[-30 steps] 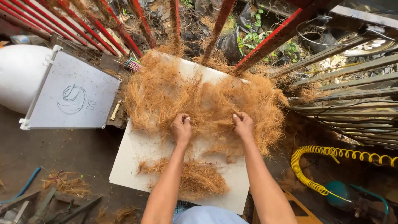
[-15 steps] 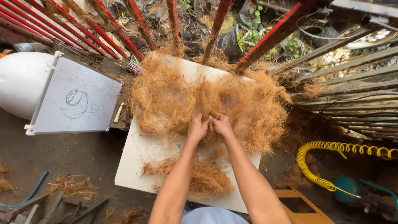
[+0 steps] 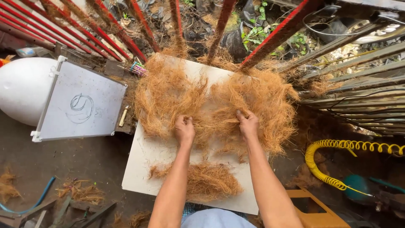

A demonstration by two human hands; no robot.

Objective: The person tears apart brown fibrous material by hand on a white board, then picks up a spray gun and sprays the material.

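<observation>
Head view: both hands (image 3: 184, 130) (image 3: 248, 125) clench tufts of coir fibre (image 3: 257, 101) — strands seemingly stretched left-right between them.

One white table (image 3: 145, 162) carries two masses of brown coconut fibre: one large spread heap (image 3: 168, 95) and one smaller clump (image 3: 211, 181) nearer the person. Two hands are on the heap, one left hand (image 3: 184, 130) and one right hand (image 3: 249, 125). One small whiteboard (image 3: 80, 105), one white tank (image 3: 21, 86), one yellow coiled hose (image 3: 333, 147).
</observation>
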